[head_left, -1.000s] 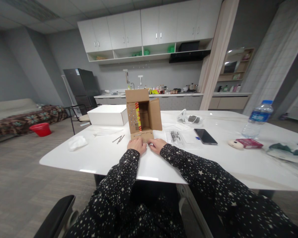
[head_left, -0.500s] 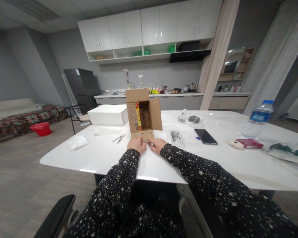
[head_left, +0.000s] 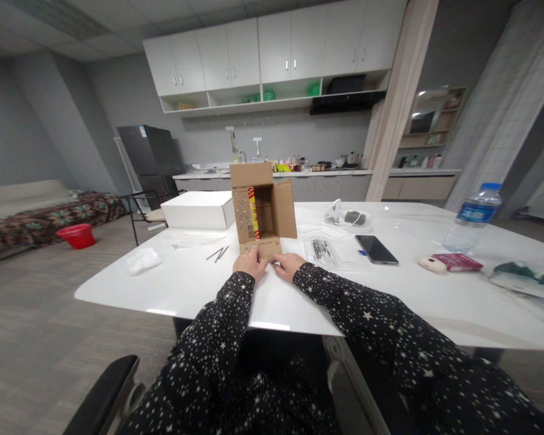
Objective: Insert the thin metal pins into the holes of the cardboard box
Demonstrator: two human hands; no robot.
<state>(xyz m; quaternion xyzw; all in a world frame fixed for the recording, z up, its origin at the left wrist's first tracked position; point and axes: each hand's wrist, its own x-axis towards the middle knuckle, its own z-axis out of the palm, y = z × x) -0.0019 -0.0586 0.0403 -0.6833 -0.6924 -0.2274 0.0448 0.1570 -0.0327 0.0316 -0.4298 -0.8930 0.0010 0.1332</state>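
An open cardboard box (head_left: pixel 284 208) stands on the white table with its opening towards me and its flaps spread. Small dots or studs pepper its left flap, and a row of them crosses the lower flap (head_left: pixel 265 247), which slopes down to my hands. My left hand (head_left: pixel 249 264) is closed on the near left edge of that flap, thumb and fingers bent. At the near right edge, my right hand (head_left: pixel 289 266) is closed with its fingertips pinched together. Something small and dark shows between the two hands, too small to name.
Left of the box are a white box (head_left: pixel 197 209), thin metal rods (head_left: pixel 217 254) and crumpled tissue (head_left: pixel 144 261). To the right lie a clear packet with dark small parts (head_left: pixel 321 251), a phone (head_left: pixel 376 249), a magenta box (head_left: pixel 457 262) and a water bottle (head_left: pixel 474 214).
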